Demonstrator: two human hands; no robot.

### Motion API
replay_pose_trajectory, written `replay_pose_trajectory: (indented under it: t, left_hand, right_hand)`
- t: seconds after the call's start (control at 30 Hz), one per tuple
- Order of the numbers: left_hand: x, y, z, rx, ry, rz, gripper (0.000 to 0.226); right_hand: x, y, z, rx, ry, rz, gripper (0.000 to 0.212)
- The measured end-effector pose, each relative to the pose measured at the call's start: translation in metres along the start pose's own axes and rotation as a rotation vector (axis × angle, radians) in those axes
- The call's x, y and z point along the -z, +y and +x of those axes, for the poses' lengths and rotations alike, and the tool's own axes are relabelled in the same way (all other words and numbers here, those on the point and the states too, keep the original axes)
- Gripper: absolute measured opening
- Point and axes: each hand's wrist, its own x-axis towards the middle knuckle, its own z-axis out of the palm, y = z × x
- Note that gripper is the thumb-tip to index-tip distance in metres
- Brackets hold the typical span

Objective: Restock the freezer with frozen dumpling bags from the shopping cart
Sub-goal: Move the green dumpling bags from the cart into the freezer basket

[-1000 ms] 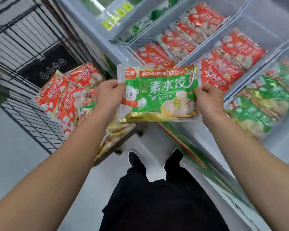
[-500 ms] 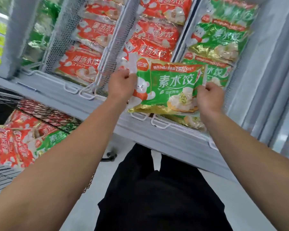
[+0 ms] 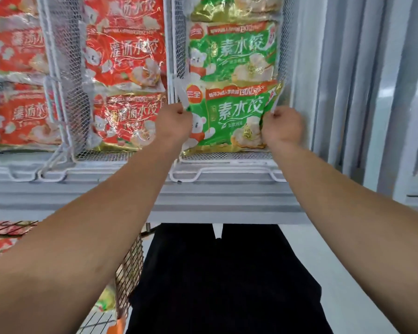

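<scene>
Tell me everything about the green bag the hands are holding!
The green bag is shiny crinkly plastic with a gold bottom edge, white writing, a red round logo, a cartoon bear and pictured dumplings. It lies face up at the near end of the rightmost wire basket, overlapping another green bag behind it. The left hand pinches its left edge, and the right hand pinches its right edge.

Green dumpling bag [image 3: 229,116] gripped between the fingers of the left hand [image 3: 173,124] and right hand [image 3: 281,127] reads 素水饺, with a red 三全 logo; the green bag above the fingers [image 3: 232,51] reads the same; red bags [image 3: 128,119] left of them show 水饺.
</scene>
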Motion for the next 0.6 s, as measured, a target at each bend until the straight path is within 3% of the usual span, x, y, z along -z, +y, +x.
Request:
replay_pose_trajectory:
  t: [0.13, 0.23, 0.37, 0.53, 0.6]
  left_hand:
    - [-0.011, -0.002, 0.009, 0.070, -0.119, -0.053, 0.031]
    - [-0.016, -0.003, 0.013, 0.100, -0.223, -0.047, 0.003]
    - [-0.012, 0.000, 0.010, 0.145, -0.280, -0.041, 0.047]
    - [-0.006, 0.011, -0.007, 0.070, -0.229, -0.141, 0.041]
    - [0.006, 0.016, -0.020, 0.019, -0.208, -0.200, 0.041]
  right_hand:
    - [-0.003, 0.009, 0.009, -0.056, -0.066, -0.013, 0.021]
    - [-0.005, 0.011, 0.013, -0.090, -0.205, -0.022, 0.021]
    - [0.001, 0.006, 0.012, -0.145, -0.292, -0.023, 0.041]
    - [0.015, -0.004, -0.005, -0.043, -0.275, -0.105, 0.047]
    - [0.019, -0.012, -0.013, 0.041, -0.277, -0.145, 0.059]
